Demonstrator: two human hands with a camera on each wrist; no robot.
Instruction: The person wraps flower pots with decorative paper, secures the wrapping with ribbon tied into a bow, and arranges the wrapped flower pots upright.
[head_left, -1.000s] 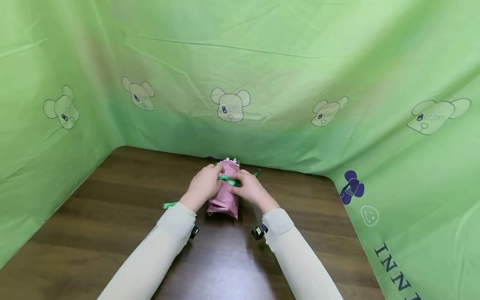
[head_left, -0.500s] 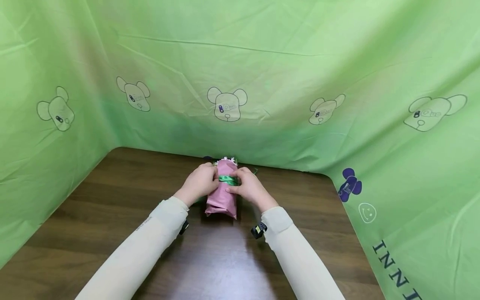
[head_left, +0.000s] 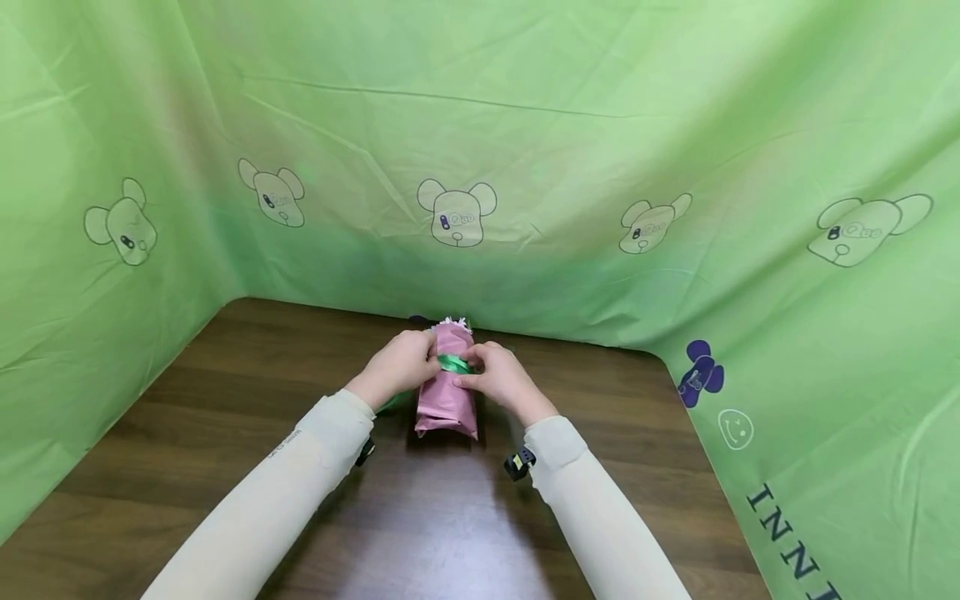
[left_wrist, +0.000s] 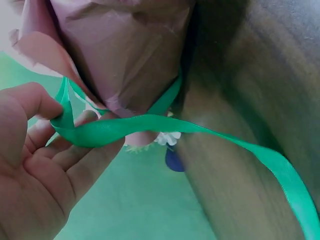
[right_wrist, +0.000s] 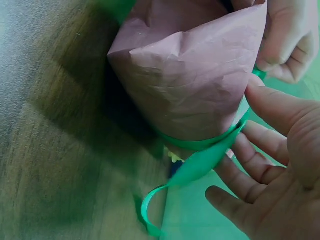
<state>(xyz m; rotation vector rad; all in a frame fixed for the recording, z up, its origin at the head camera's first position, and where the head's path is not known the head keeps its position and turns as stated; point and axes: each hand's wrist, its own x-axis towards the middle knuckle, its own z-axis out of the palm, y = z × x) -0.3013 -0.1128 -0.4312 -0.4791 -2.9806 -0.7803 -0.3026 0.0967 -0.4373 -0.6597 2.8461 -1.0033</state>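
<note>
A bouquet in pink wrapping paper (head_left: 447,406) lies on the table, its white flowers (head_left: 456,322) peeking out at the far end. Green ribbon (head_left: 453,363) runs round its middle. From the left, my left hand (head_left: 400,367) pinches the ribbon between thumb and fingers; in the left wrist view a long ribbon tail (left_wrist: 170,125) trails across to the right. On the other side my right hand (head_left: 501,382) has its thumb against the paper and its fingertips on the ribbon, whose loose end (right_wrist: 200,165) hangs down in the right wrist view.
The brown wooden table (head_left: 450,525) is enclosed by a green cloth (head_left: 570,125) printed with bear faces, hanging close behind the bouquet. Small black devices (head_left: 519,462) sit at both wrists, below pale sleeves (head_left: 600,517).
My left hand has drawn back to the left from over the bouquet, and the ribbon now shows across the paper between the hands. My right hand stays nearly in place.
</note>
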